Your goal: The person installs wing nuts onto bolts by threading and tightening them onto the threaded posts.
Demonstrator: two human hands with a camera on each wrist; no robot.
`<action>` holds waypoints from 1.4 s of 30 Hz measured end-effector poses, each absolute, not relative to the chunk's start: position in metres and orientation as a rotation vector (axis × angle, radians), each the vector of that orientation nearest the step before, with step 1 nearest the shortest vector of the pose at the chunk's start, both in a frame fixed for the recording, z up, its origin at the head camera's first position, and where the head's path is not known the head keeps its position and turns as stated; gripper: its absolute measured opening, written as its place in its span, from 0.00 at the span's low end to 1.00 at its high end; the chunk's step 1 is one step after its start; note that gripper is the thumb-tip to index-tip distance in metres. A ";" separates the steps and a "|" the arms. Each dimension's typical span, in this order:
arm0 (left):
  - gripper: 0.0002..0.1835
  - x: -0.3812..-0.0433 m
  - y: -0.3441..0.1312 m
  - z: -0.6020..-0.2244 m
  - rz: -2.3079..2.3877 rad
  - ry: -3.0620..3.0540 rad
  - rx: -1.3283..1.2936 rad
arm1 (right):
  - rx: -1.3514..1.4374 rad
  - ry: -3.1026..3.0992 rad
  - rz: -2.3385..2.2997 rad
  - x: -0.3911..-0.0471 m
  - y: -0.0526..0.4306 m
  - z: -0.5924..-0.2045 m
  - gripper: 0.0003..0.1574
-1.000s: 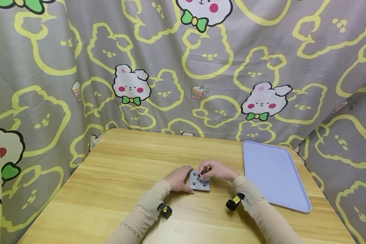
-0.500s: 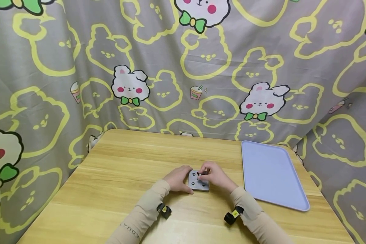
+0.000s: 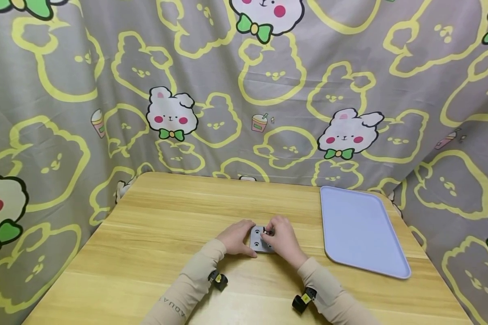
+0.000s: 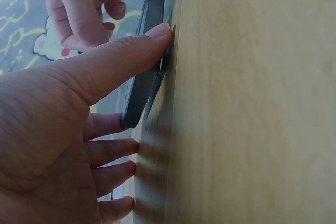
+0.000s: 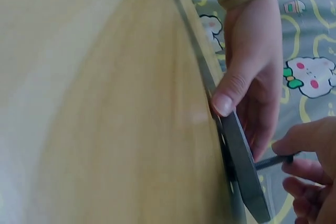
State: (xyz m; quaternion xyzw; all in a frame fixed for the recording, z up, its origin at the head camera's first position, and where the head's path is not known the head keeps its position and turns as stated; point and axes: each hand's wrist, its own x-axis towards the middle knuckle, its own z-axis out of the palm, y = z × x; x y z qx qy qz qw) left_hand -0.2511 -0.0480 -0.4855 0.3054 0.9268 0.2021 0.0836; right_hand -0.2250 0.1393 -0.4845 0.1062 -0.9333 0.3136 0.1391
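A grey square metal plate (image 3: 257, 248) with several round holes lies on the wooden table. My left hand (image 3: 233, 239) holds it from the left, thumb at the near edge and fingers at the far edge; the left wrist view shows the thumb against the plate's side (image 4: 139, 93). Over the plate's right part, my right hand (image 3: 284, 238) pinches a dark threaded bolt (image 5: 271, 161) between thumb and forefinger. The bolt stands out from the plate's upper face, its lower end at the surface. My right fingers hide part of the plate and its holes in the head view.
A pale blue rectangular tray (image 3: 362, 232) lies at the right of the table (image 3: 179, 212). Behind and beside the table hangs a grey curtain (image 3: 223, 58) with cartoon prints. A black wrist camera (image 3: 304, 300) sits on the right forearm, another (image 3: 218, 280) on the left.
My right hand has turned about the bolt, its wrist and forearm swinging toward the near left. The left hand stays on the plate. The head view has shifted slightly.
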 end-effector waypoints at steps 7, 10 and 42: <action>0.51 -0.253 -0.049 -0.487 0.602 2.771 0.920 | 0.251 -2.687 0.758 -0.219 0.129 -0.483 0.17; 0.51 -0.252 -0.048 -0.487 0.599 2.773 0.918 | 0.254 -2.688 0.793 -0.218 0.130 -0.481 0.16; 0.53 -0.252 -0.048 -0.487 0.588 2.769 0.915 | 1.331 -3.060 1.488 -0.291 0.189 -0.459 0.25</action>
